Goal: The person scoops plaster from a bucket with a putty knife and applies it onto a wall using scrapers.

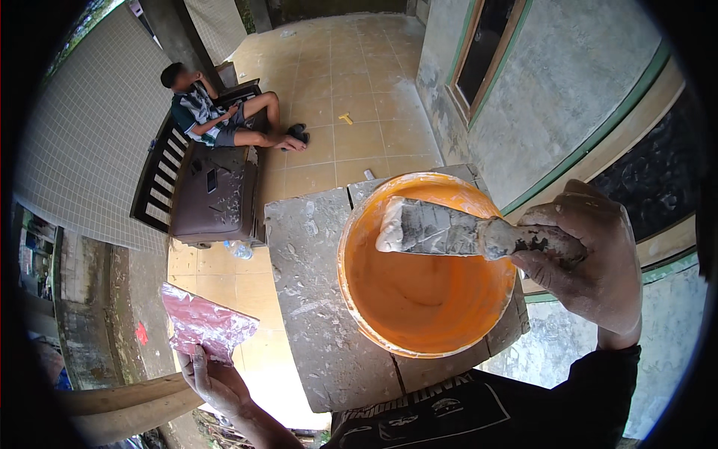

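Note:
In my right hand (587, 254) is the handle of a putty knife (441, 228), its blade coated grey-white with a thick dab of white paste at the tip. The blade lies over the mouth of an orange bucket (434, 340), whose rim and inner wall are smeared with white. To the left, my left hand (213, 378) pinches the lower edge of a flat reddish plate (206, 322) streaked with white paste. This plate is held out beyond the board's left edge, apart from the bucket.
The bucket stands on a spattered wooden board platform (314, 299). A person sits on a dark bench (213, 202) at the far left, with a phone (212, 179) lying on it. A grey plastered wall (553, 112) with a window rises at right. A small yellow object (345, 118) lies on the tiled floor (321, 93).

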The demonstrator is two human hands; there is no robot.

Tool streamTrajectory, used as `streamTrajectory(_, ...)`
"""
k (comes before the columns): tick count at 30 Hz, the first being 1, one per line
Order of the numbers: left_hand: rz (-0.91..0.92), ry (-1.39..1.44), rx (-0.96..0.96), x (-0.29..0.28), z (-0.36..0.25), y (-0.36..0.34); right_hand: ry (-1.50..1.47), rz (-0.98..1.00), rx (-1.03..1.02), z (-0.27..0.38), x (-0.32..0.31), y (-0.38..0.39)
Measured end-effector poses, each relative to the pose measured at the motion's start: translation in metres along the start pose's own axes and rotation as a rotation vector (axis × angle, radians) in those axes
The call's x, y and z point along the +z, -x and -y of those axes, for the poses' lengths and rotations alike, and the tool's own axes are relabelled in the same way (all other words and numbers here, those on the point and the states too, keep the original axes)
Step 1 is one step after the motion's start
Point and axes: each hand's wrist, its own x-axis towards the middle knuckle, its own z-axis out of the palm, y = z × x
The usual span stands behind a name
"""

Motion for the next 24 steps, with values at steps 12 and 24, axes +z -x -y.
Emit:
streamTrajectory(12, 0.236, 0.238, -0.213, 0.02, 0.008, -0.016, -0.685, -0.335, 0.463, 0.011, 0.054, 0.106)
streamTrajectory(24, 0.295, 0.33, -0.236, 0.004, -0.008, 0.002, -1.061, -0.35, 0.618, 0.032, 0.069, 0.125)
